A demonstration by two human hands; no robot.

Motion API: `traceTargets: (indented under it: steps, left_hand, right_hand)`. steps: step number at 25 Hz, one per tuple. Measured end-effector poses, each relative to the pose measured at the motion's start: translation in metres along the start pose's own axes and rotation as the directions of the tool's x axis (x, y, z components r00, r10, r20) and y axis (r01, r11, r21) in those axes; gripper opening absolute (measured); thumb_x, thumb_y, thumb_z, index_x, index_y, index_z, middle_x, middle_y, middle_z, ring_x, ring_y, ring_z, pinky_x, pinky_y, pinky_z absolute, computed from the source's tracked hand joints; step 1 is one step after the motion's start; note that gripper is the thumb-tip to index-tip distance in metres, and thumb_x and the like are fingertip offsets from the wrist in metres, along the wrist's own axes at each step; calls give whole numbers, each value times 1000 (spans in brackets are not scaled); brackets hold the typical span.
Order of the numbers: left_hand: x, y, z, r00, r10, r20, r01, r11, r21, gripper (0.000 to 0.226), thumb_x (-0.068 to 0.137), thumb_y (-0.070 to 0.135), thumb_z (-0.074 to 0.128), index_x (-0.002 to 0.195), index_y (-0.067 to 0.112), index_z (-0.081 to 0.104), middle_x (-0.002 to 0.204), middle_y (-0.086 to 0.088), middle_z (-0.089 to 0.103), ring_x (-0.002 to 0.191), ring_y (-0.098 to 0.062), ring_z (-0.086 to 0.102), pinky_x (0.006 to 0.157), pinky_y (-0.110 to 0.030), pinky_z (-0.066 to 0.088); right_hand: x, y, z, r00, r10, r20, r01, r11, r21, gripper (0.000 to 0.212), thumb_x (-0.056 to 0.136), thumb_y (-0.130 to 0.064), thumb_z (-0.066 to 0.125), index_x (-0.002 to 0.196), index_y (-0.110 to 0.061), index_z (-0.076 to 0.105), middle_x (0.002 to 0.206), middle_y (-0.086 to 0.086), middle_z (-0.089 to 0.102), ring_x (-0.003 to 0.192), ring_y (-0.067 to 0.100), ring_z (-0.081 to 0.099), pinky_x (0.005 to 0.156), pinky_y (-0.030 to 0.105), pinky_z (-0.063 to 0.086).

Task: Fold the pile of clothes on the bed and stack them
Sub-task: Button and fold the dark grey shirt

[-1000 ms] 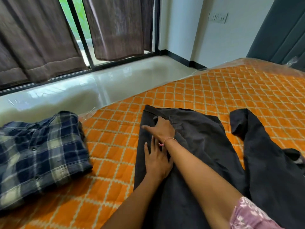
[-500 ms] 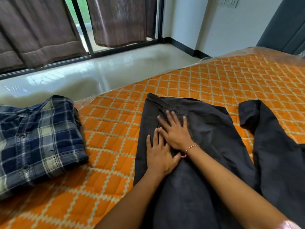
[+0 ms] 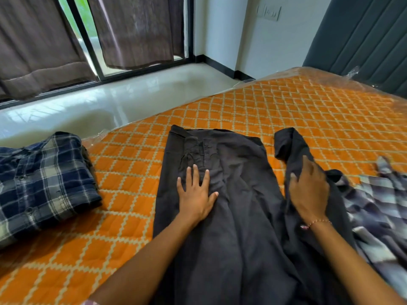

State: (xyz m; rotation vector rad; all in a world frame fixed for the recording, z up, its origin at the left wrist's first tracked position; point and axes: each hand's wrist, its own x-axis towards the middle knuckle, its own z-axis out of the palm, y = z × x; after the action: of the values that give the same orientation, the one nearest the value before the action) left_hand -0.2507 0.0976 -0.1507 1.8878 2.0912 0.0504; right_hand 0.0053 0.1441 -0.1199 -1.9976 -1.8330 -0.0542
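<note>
Bright daylight enters through the window [image 3: 88,36] at upper left and glares off the glossy floor [image 3: 123,102]. Wide-angle distortion bends the edges. Motion blur smears the lower right corner.

Under your left hand [image 3: 195,195] the black trousers [image 3: 222,172] are matt woven cloth, soft and lightly creased. The folded shirt [image 3: 41,179] near the bed's left edge is checked cotton-like cloth, also matt. The bed cover [image 3: 286,111] you work on is quilted orange fabric, and clear glossy plastic film [image 3: 312,72] shows at its far edge. The floor [image 3: 123,97] beyond is smooth and shiny; the curtains [image 3: 39,40] are dull brown cloth.
</note>
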Motion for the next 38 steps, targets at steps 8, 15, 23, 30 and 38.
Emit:
traceTargets:
  steps: [8, 15, 23, 30, 38]
  left_hand:
    - [-72, 140, 27, 993, 115, 13, -96, 874, -476, 44, 96, 36, 48, 138, 21, 47, 149, -5, 37, 139, -20, 29, 112, -41, 22]
    - [-84, 151, -14, 989, 34, 144, 120, 384, -915, 18, 96, 22, 53, 107, 8, 60, 95, -10, 62, 72, -6, 59, 62, -14, 46]
    - [-129, 76, -84, 953, -282, 115, 101, -66, -993, 18, 93, 10, 48, 89, 9, 66, 75, -6, 70, 64, -16, 66, 53, -20, 54]
    - [-215, -47, 24, 599, -637, 485, 87, -551, -830, 35, 97, 21, 45, 127, 4, 54, 133, -13, 54, 114, -31, 56, 83, -40, 51]
    - [-182, -18, -27, 947, -62, -314, 114, 982, 149, 93, 88, 39, 60, 152, 23, -5, 157, -18, -15, 145, -35, -12, 114, -53, 2]
  right_hand:
    - [-54, 52, -34, 899, 404, 171, -405, 914, -28, 64, 91, -32, 57, 142, -1, 32, 142, 23, 38, 130, 39, 37, 99, 52, 35]
    - [-31, 61, -67, 869, 431, 242, -494, 781, 382, 24, 92, -15, 51, 100, 2, 66, 107, 27, 64, 103, 43, 57, 76, 40, 43]
    - [-138, -123, -116, 739, -578, 347, 396, 788, 471, 44, 87, -17, 53, 130, -25, 51, 117, 17, 64, 104, 38, 60, 81, 42, 48]
    - [-227, -98, -82, 584, -521, 623, 510, 832, 219, 82, 79, -63, 59, 146, -25, 31, 144, 10, 35, 135, 28, 29, 105, 47, 26]
    - [-231, -89, -76, 539, -584, 607, 535, 794, 289, 61, 95, -18, 41, 151, -26, 21, 155, 5, 27, 137, 26, 33, 106, 44, 34]
